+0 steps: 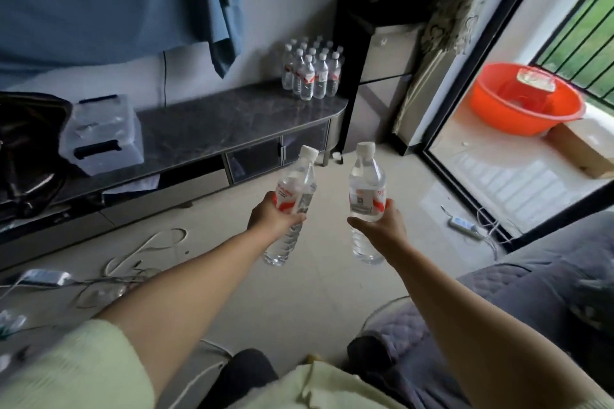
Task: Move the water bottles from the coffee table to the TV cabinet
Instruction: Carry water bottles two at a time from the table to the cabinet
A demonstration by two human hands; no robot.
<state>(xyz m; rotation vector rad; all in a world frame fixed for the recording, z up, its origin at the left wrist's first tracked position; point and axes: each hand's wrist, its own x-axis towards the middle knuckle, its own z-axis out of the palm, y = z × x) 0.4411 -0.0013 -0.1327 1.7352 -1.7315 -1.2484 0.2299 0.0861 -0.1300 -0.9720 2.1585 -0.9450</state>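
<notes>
Both arms reach forward over the tiled floor in the middle of the frame, each carrying a bottle. The left hand [274,214] is wrapped around the label of a clear water bottle [292,206] that tilts slightly to the right, its white cap uppermost. The right hand [382,226] grips a second water bottle [365,192] at the label too, held nearly upright just beside the first, the two not touching. Above and behind them, the TV cabinet [232,123] runs from the left edge toward centre, with a dark marbled top. At its right end stands a cluster of bottles [312,71] close to the wall. A clear plastic box [103,133] sits on the cabinet's left part. An orange basin [528,98] rests at upper right.
</notes>
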